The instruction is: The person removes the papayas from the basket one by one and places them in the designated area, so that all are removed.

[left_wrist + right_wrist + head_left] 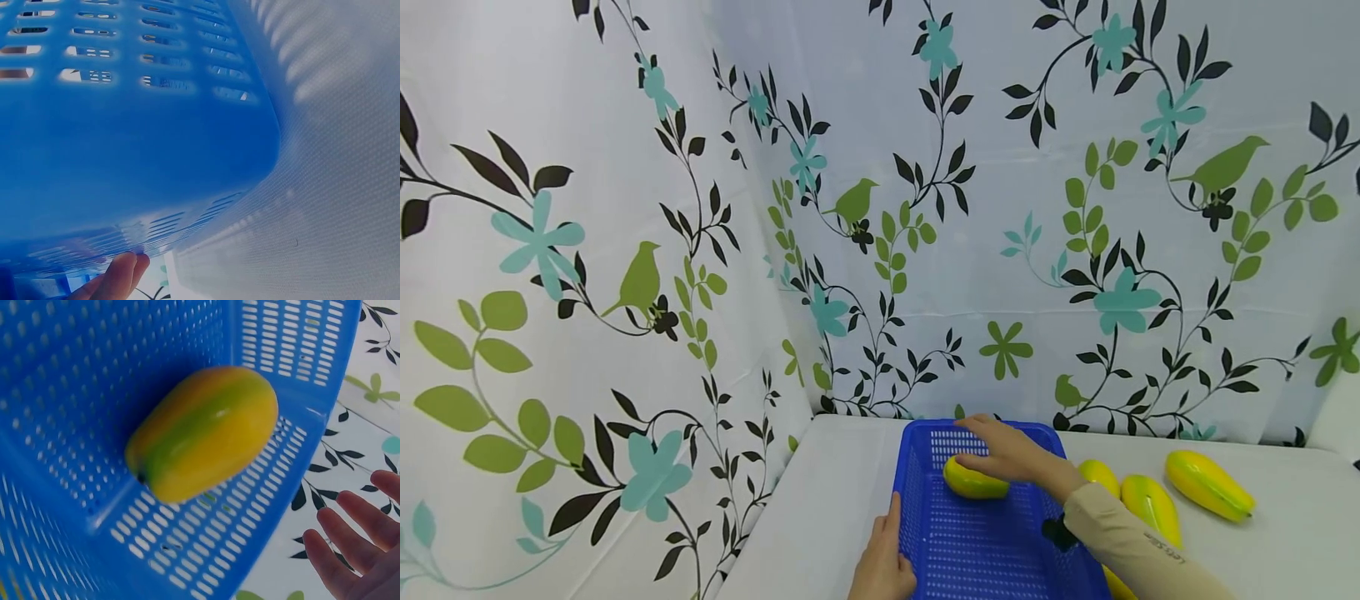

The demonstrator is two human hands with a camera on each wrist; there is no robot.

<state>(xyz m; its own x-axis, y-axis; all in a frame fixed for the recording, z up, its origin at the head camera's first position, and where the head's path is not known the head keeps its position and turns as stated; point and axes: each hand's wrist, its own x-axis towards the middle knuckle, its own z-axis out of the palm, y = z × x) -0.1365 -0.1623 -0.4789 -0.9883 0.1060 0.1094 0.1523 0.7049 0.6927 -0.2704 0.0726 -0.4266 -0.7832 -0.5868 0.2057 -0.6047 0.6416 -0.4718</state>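
A blue plastic basket (985, 558) with slotted walls stands on the white table. One yellow papaya (973, 483) with green streaks lies inside near its far end; the right wrist view shows this papaya (206, 434) resting against the slotted walls. My right hand (1007, 450) is over the basket's far end, above the papaya, fingers spread and apart from the fruit in the right wrist view. At the basket's left side, my left hand (883, 558) grips the rim, its fingertips (125, 269) showing at the wall's edge in the left wrist view.
Several more papayas lie on the table right of the basket, one papaya (1210, 485) apart from the others. Part of that group is hidden by the right sleeve (1135, 542). A patterned curtain (880, 250) with leaves and birds closes off the back and left.
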